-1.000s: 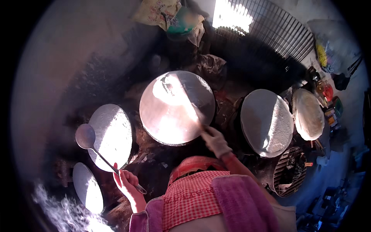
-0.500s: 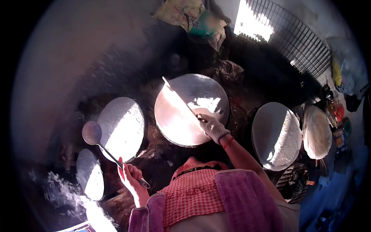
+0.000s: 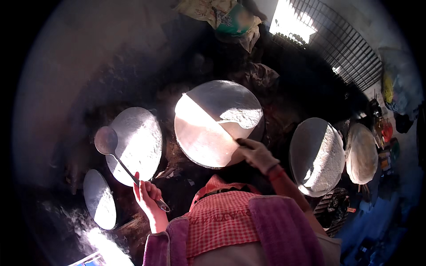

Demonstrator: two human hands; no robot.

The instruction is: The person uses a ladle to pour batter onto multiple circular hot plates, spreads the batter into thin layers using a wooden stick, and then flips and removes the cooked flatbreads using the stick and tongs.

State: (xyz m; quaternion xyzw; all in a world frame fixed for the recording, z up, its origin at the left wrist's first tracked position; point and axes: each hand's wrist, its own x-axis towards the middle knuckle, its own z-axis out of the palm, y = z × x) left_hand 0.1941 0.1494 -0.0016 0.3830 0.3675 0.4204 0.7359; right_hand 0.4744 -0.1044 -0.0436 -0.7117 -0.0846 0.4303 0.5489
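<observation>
My left hand (image 3: pixel 148 196) is closed round the handle of a metal ladle (image 3: pixel 106 140). The ladle's round bowl hangs by the edge of the left griddle (image 3: pixel 135 148), which carries a thin pale sheet of batter or bread. My gloved right hand (image 3: pixel 258 154) grips a long, thin, straight-edged spatula (image 3: pixel 202 109) at the near right of the middle griddle (image 3: pixel 222 95). The blade stretches across the griddle toward its far left rim; I cannot tell how much of it touches. A white layer (image 3: pixel 242 116) shows on the right part of this griddle, under hard sunlight and shadow.
To the right stands another griddle (image 3: pixel 316 155) with a white layer, beside a pale round stack (image 3: pixel 362 153). A smaller round plate (image 3: pixel 100 199) is at far left, with smoke (image 3: pixel 95 237) below it. Bags (image 3: pixel 222 17) and a wire grid (image 3: pixel 337 40) are at the back.
My right hand has moved right and slightly nearer me with the spatula, which looks lower over the middle griddle. My left hand holds the ladle almost in the same place.
</observation>
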